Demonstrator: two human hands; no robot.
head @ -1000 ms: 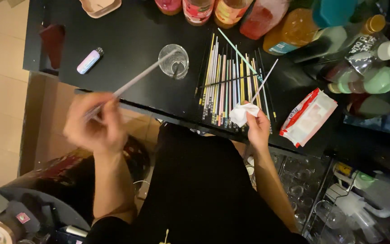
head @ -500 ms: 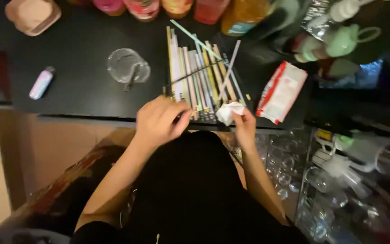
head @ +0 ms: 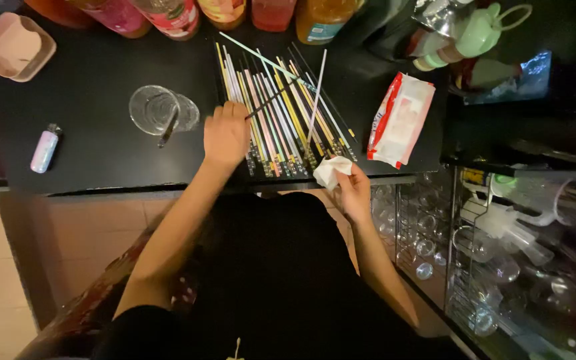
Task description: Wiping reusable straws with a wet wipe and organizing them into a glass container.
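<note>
- Many colored straws [head: 281, 113] lie side by side in a row on the black worktop [head: 95, 153], so each one is easy to reach.
- The left hand [head: 227, 133] rests on the row, fingers curled over a few straws.
- The right hand [head: 355, 190] pinches a crumpled white tissue [head: 331, 172] at the worktop's edge.
- A glass [head: 158, 110] lies on its side just beside the left hand.
</note>
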